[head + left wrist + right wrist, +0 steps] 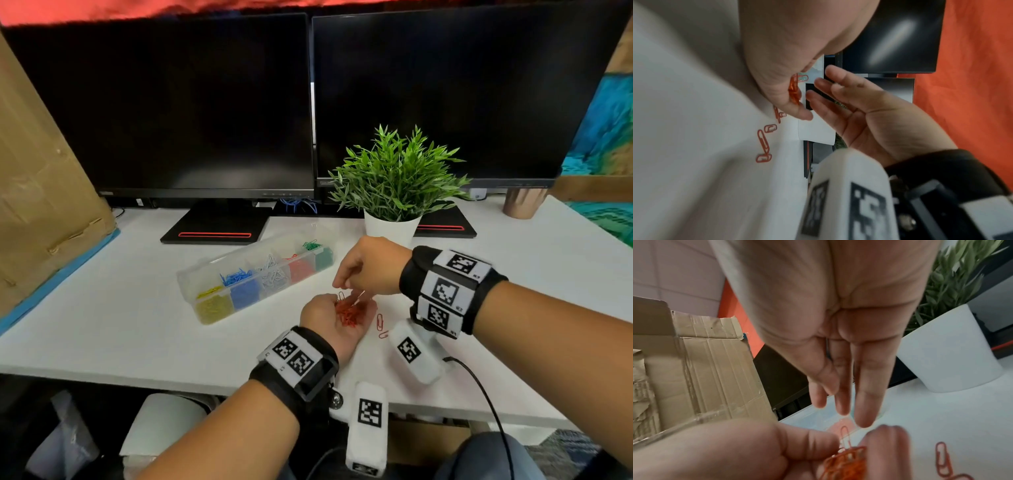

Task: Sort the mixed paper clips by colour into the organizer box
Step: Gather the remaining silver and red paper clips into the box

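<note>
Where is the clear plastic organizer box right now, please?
In the head view, the clear plastic organizer box lies diagonally on the white desk, left of both hands, in front of the left black monitor.

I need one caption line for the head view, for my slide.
Left hand cups red paper clips while right hand reaches into them, beside the colour-sorted organizer box.

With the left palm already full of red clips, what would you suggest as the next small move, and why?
Probably pick up the two loose red clips on the desk with the right hand, since it hovers open above the left hand, which cups the red pile.
</note>
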